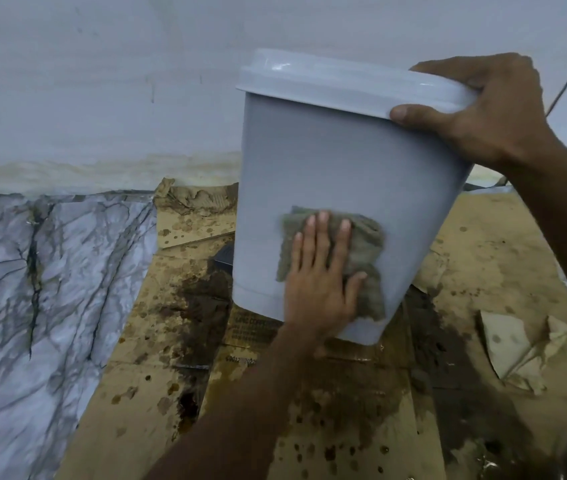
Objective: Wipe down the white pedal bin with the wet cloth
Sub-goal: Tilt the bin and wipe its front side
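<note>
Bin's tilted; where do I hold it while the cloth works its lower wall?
Probably the lid rim at its right corner, from the right, where the right hand grips: the overhanging lip gives a ledge, the bin's smooth tapered wall none, and it clears the cloth under the left hand.

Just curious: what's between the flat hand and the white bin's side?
A grey cloth, pressed flat against the bin by the left hand, as the head view shows.

We're down at floor level, in what looks like a corner of a home or back room. There's a white wall (102, 81) stained yellow along its foot, a marble-veined floor (32, 289) on the left, and flattened cardboard (157, 393) spread beside it, blotched with dark wet stains.
</note>
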